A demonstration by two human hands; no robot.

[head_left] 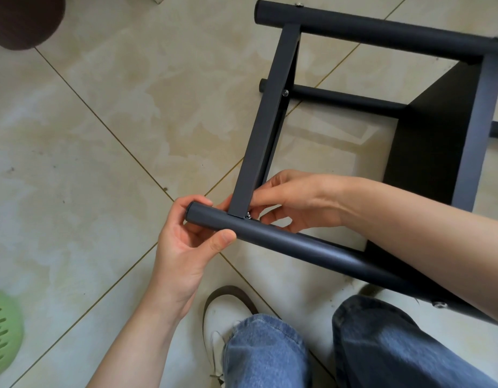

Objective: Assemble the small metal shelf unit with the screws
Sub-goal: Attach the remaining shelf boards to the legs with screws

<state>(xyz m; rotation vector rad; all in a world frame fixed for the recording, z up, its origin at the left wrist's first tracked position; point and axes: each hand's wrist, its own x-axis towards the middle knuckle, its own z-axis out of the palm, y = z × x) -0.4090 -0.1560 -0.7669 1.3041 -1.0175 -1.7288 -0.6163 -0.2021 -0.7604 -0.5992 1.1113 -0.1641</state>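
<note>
— Where's the shelf frame?

— Lying on its side on the beige tiled floor, filling the frame from 12 to 4 o'clock. Near round tube running from centre toward 4 o'clock; flat crossbar rising from it toward 1 o'clock, up to the far tube. Dark shelf panel at 3 o'clock.

— Left hand?

— Curled round the capped end of the near tube, thumb on the near side, fingers wrapped over the top.

— Right hand?

— Reaching in from 3 o'clock, fingertips pinched at the small silver screw where crossbar meets tube. Whether actually gripping it: cannot tell, mostly hidden.

— Other screws?

— One on the crossbar's inner face, one near the tube's end at 4 o'clock.

— Rest?

— Jeans and a white shoe at 6 o'clock, green perforated object at 8 o'clock, dark brown round thing at 10 o'clock.
</note>
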